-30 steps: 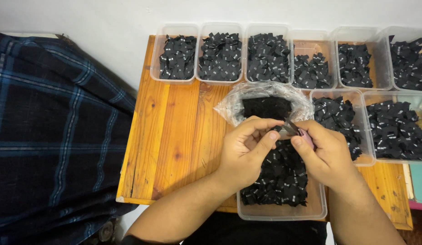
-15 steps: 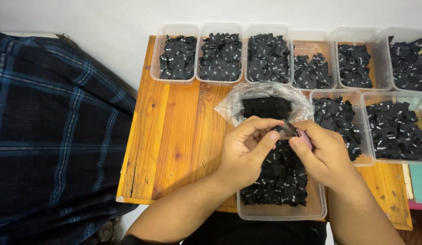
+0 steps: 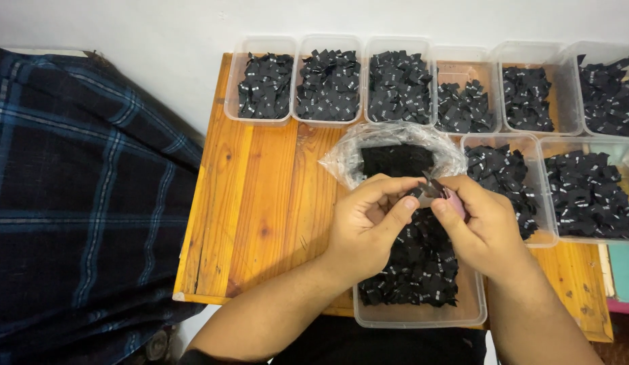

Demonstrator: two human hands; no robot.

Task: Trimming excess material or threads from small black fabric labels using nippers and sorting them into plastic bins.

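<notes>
My left hand (image 3: 368, 220) and my right hand (image 3: 480, 220) meet above a clear plastic tub (image 3: 423, 316) of small black fabric labels (image 3: 416, 267). Both pinch one small black label (image 3: 423, 192) between thumb and fingers. In my right hand there also sits a small pink-handled cutter (image 3: 444, 192) with dark blades pointing at the label. Just behind the hands lies a clear plastic bag (image 3: 395, 152) holding a dark stack of labels.
Several clear tubs of black labels line the far edge of the wooden table (image 3: 260, 203), such as one at the left end (image 3: 264, 84); two more (image 3: 504, 176) (image 3: 588, 192) stand at right. Dark plaid cloth (image 3: 78, 203) lies at left.
My hands stay in the same spot; the fingers shift slightly on the label and the cutter.
</notes>
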